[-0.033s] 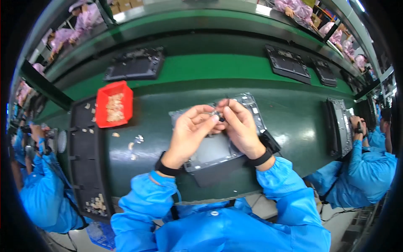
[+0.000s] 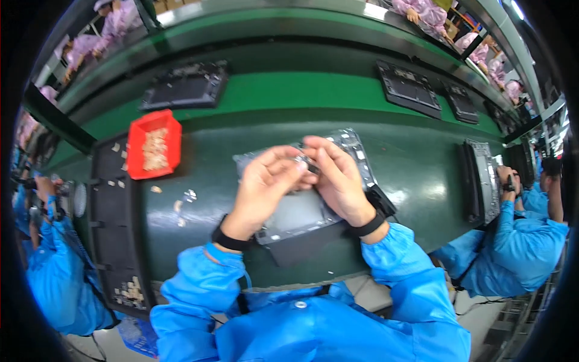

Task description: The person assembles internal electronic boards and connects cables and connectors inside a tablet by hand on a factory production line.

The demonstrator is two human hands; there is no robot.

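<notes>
Head view: both hands meet over a grey panel [image 2: 301,211] lying mid-bench, near its front edge.
Left hand [image 2: 265,184]: fingers curled, pinching a small dark part [image 2: 304,161] at the fingertips.
Right hand [image 2: 338,178]: closed on the same part from the other side.
Red tray [image 2: 154,145]: toward the bench's left end.
Change: none; the earlier frame matches.

tray [image 2: 154,146] left of hands [image 2: 301,181], panel [image 2: 301,211] beneath them.
</notes>
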